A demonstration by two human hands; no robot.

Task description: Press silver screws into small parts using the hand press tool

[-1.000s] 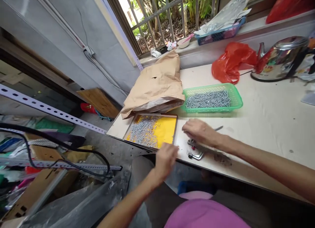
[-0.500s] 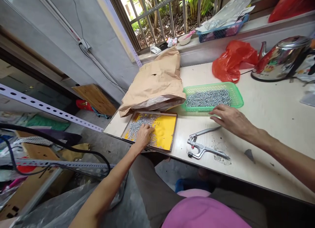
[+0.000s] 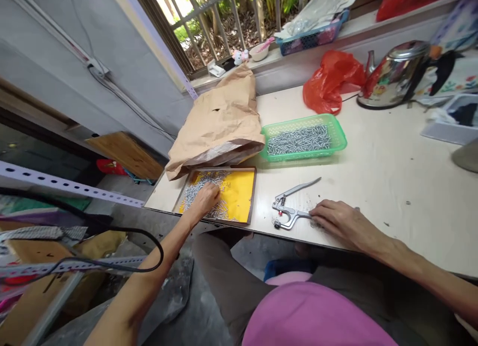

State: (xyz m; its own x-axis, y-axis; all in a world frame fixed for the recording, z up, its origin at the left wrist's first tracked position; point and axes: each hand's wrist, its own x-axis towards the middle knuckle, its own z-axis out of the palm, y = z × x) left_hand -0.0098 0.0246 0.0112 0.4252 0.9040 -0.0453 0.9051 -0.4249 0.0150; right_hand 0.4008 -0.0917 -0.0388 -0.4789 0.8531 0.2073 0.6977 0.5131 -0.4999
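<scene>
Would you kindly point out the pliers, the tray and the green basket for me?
Pliers (image 3: 298, 188): head view, on the upper handle.
Tray (image 3: 241, 192): head view, on its bare yellow bottom.
Green basket (image 3: 337, 132): head view, on its right side wall.

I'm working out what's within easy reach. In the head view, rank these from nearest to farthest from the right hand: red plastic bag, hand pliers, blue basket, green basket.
From the right hand:
1. Hand pliers: right at the fingers.
2. Green basket: beyond, mid-table.
3. Red plastic bag: farther back on the table.
4. Blue basket: up on the windowsill.
</scene>
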